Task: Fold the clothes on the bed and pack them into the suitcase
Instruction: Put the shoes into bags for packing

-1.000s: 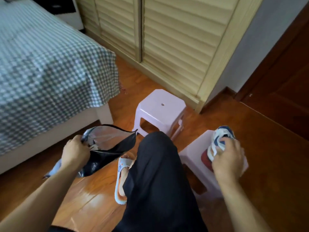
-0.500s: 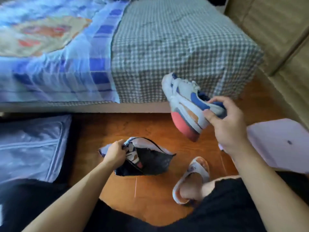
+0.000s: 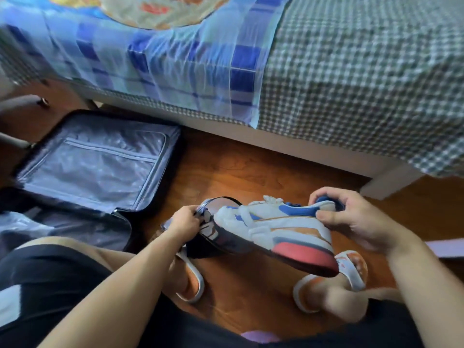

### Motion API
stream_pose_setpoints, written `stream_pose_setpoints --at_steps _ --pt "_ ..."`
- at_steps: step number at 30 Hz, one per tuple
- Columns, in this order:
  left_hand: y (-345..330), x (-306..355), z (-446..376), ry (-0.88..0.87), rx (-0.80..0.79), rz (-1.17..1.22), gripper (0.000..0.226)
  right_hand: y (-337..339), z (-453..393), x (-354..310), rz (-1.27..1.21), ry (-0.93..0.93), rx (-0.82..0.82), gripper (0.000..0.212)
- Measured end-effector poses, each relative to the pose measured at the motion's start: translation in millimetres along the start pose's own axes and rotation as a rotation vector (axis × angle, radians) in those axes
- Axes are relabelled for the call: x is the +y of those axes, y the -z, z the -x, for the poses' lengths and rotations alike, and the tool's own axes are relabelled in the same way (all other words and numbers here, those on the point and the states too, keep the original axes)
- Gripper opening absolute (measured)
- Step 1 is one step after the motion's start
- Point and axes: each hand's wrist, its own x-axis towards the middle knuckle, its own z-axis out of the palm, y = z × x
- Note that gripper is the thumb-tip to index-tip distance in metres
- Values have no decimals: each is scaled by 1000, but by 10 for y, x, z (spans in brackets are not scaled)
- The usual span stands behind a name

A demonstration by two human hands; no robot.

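My right hand grips the heel of a white, blue and orange sneaker with a red sole, its toe pointing left at the mouth of a black shoe bag. My left hand pinches the bag's rim and holds it open. Another sneaker shows inside the bag. The open suitcase with grey lining lies on the floor to the left. The bed spans the top, with a grey checked sheet and a blue patterned blanket.
My legs in black shorts fill the bottom, feet in white and orange slippers on the wooden floor. A pale purple stool edge shows at the right. A dark chair leg stands at the far left.
The view swung from the stools and wardrobe to the bed and suitcase. My right hand lifted the sneaker off the stool and brought it down to the bag's mouth.
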Motion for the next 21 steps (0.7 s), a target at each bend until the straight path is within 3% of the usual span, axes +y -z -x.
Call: stream_pose_setpoints --at_steps 4,8,11,14,18,21 --pt "-82 49 92 -138 -15 24 25 -161 -171 66 203 -63 15 21" --pt "-91 122 182 -289 -44 -74 18 -290 -206 33 617 -21 183 23" --pt "-129 254 245 -361 -62 -85 16 -428 -178 26 869 -44 131 24" --pt "-146 360 292 -413 -105 -42 20 -527 -147 110 899 -100 -34 25" --pt "-137 443 390 -490 -162 -159 46 -525 -230 244 938 11 65 28" --pt "-164 499 437 -509 -128 -181 44 -545 -230 334 976 20 -62 25"
